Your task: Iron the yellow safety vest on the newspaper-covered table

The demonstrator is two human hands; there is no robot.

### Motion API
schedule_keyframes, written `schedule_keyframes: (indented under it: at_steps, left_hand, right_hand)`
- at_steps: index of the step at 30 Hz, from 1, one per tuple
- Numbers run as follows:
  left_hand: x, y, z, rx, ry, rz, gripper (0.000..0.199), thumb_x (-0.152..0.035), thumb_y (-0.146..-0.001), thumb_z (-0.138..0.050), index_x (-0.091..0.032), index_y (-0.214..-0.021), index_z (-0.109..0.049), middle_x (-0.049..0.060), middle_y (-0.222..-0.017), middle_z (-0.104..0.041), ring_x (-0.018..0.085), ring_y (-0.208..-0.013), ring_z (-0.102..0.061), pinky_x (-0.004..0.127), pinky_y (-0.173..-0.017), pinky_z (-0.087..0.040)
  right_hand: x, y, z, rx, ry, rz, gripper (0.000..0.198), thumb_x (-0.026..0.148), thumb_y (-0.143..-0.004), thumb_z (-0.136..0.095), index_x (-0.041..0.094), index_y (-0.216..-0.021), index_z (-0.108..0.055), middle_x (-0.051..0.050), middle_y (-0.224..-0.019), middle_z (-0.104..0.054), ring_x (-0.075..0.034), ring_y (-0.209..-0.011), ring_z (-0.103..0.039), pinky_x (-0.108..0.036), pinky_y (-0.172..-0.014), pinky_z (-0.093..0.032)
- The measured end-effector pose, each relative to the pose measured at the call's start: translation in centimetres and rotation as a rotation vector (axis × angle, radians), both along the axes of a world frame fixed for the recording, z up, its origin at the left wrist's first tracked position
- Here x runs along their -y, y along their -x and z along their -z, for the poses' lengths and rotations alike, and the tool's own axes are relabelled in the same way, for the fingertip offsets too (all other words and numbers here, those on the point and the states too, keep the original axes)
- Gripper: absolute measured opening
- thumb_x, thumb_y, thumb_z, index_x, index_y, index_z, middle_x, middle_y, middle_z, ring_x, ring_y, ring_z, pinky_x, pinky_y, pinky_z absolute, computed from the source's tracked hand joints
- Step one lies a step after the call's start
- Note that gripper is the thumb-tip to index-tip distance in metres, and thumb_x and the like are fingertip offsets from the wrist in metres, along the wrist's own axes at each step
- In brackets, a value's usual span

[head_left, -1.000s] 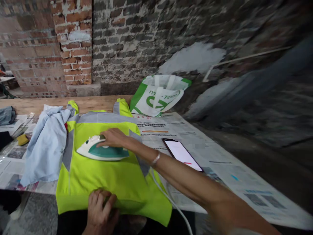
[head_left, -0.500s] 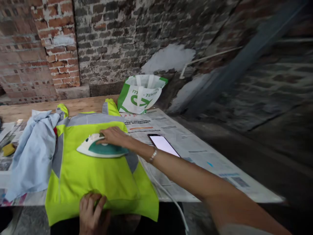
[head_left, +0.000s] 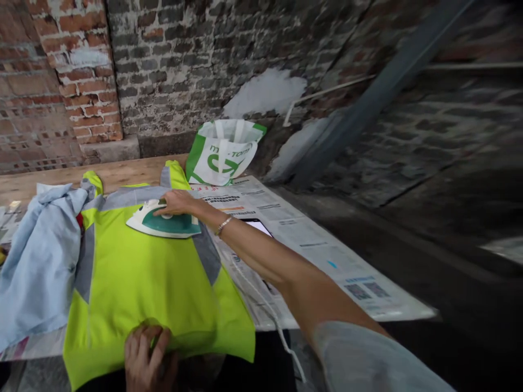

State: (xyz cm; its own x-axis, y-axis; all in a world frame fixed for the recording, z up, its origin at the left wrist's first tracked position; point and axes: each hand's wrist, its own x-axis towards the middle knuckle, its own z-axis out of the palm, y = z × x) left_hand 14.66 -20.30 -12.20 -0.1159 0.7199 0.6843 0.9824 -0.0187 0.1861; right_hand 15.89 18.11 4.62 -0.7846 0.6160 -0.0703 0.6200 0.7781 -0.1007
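A bright yellow high-visibility garment (head_left: 151, 277) with grey bands lies spread over the table, its lower hem hanging past the front edge. My right hand (head_left: 177, 202) is closed round the handle of a white and green clothes iron (head_left: 165, 222), whose soleplate rests flat on the upper part of the garment, tip to the left. Down at the hem, my left hand (head_left: 146, 354) has its fingers curled over the yellow cloth, gripping it near the table edge. The thumb of that hand is mostly hidden.
A crumpled light blue cloth garment (head_left: 44, 256) lies at the left. Newspaper (head_left: 294, 245) covers the table on the right, with a phone (head_left: 258, 226) partly behind my right arm. The iron's white cord (head_left: 281, 332) drops over the front edge. A green and white bag (head_left: 224, 155) stands at the back.
The iron, in my right hand, has slid farther up the garment, towards the grey band. My left hand stays at the hem. The whole view has shifted slightly.
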Motion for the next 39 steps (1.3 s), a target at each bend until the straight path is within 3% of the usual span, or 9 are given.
schedule_keyframes:
  at_steps: [7, 11, 15, 24, 28, 33, 39]
  left_hand:
    - [-0.4, -0.3, 0.9, 0.071, -0.096, 0.011, 0.030, -0.016, -0.092, -0.062, -0.024, -0.120, -0.067, 0.008, -0.104, -0.073, 0.027, -0.103, -0.066, 0.042, -0.093, -0.050]
    - [-0.3, -0.5, 1.5, 0.083, -0.098, -0.007, 0.032, -0.015, -0.087, -0.064, -0.025, -0.117, -0.068, 0.008, -0.104, -0.072, 0.027, -0.102, -0.067, 0.042, -0.091, -0.051]
    - [-0.3, -0.7, 1.5, 0.094, -0.101, -0.012, 0.032, -0.015, -0.087, -0.063, -0.025, -0.117, -0.068, 0.008, -0.104, -0.072, 0.027, -0.103, -0.067, 0.043, -0.093, -0.052]
    - [-0.1, -1.0, 0.9, 0.117, -0.085, 0.009, 0.030, -0.017, -0.092, -0.063, -0.023, -0.121, -0.067, 0.009, -0.107, -0.072, 0.028, -0.106, -0.066, 0.044, -0.094, -0.050]
    - [0.0, -1.2, 1.1, 0.126, -0.079, 0.008, 0.029, -0.018, -0.093, -0.063, -0.024, -0.121, -0.067, 0.009, -0.106, -0.073, 0.028, -0.106, -0.066, 0.044, -0.095, -0.050]
    - [-0.1, -1.4, 1.1, 0.127, -0.091, 0.015, 0.031, -0.017, -0.090, -0.064, -0.023, -0.121, -0.066, 0.009, -0.106, -0.072, 0.027, -0.104, -0.067, 0.044, -0.095, -0.050]
    - [-0.1, -1.3, 1.3, 0.132, -0.092, 0.019, 0.031, -0.015, -0.091, -0.061, -0.022, -0.121, -0.066, 0.009, -0.106, -0.072, 0.028, -0.105, -0.065, 0.044, -0.095, -0.048]
  right_hand:
    - [13.2, -6.9, 0.0, 0.061, 0.056, -0.112, 0.051, 0.071, -0.090, -0.067, 0.024, -0.103, -0.078, -0.010, -0.097, -0.082, -0.030, -0.099, -0.077, -0.029, -0.071, -0.047]
    - [16.8, -8.7, 0.0, 0.093, 0.056, -0.146, 0.046, 0.066, -0.092, -0.068, 0.022, -0.105, -0.077, -0.012, -0.097, -0.082, -0.033, -0.101, -0.077, -0.030, -0.074, -0.048]
    - [15.2, -7.2, 0.4, 0.060, 0.007, -0.121, 0.051, 0.069, -0.095, -0.061, 0.022, -0.110, -0.075, -0.014, -0.101, -0.081, -0.033, -0.102, -0.077, -0.032, -0.076, -0.050]
    - [3.4, 2.2, 0.9, -0.062, -0.092, 0.167, 0.065, 0.069, -0.099, -0.054, 0.012, -0.123, -0.073, -0.024, -0.122, -0.074, -0.033, -0.119, -0.069, -0.036, -0.093, -0.050]
    - [0.4, 4.3, 0.6, -0.079, -0.064, 0.282, 0.070, 0.068, -0.097, -0.058, 0.006, -0.125, -0.072, -0.030, -0.126, -0.071, -0.036, -0.120, -0.067, -0.039, -0.095, -0.049]
    - [2.5, 1.9, 0.9, 0.002, -0.027, 0.102, 0.061, 0.073, -0.094, -0.059, 0.017, -0.109, -0.076, -0.018, -0.116, -0.078, -0.031, -0.111, -0.071, -0.032, -0.082, -0.049]
    - [11.7, -4.0, 0.9, 0.072, -0.007, -0.110, 0.050, 0.070, -0.091, -0.066, 0.023, -0.103, -0.077, -0.011, -0.099, -0.081, -0.029, -0.101, -0.076, -0.028, -0.073, -0.046]
